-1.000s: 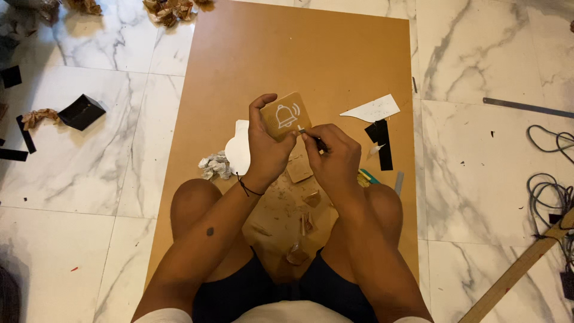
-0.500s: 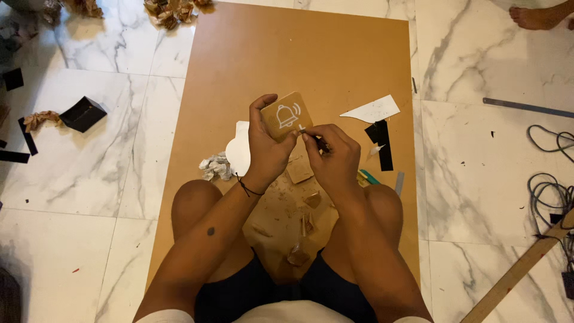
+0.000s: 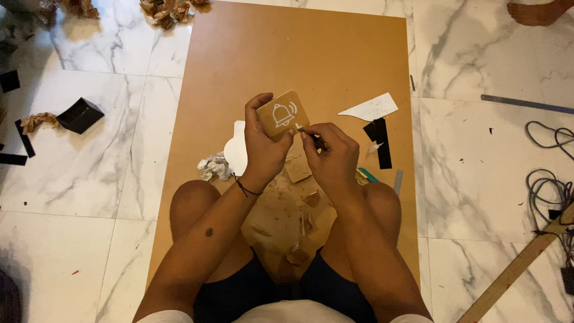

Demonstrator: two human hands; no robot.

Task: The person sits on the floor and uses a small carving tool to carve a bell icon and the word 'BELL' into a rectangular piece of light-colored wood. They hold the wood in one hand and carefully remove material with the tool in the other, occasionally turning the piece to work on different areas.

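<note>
My left hand (image 3: 261, 145) holds a small square brown plaque (image 3: 283, 115) with rounded corners and a white bell outline on it. My right hand (image 3: 330, 154) pinches a thin pointed tool (image 3: 300, 127) whose tip touches the plaque's lower right edge. Both hands are above a large brown board (image 3: 299, 54) lying on the floor, between my knees. Brown peeled scraps (image 3: 299, 224) lie on the board under my hands.
White cut shapes (image 3: 371, 109) and black strips (image 3: 380, 140) lie right of my hands, crumpled white paper (image 3: 212, 166) to the left. A black box (image 3: 81, 115) and black pieces sit on the marble floor at left. Cables (image 3: 550, 185) and a wooden stick (image 3: 514, 269) lie at right. Another person's foot (image 3: 538, 12) shows top right.
Another person's foot has moved further into view at the top right. My hands stay in nearly the same place, the tool still at the plaque's edge.
</note>
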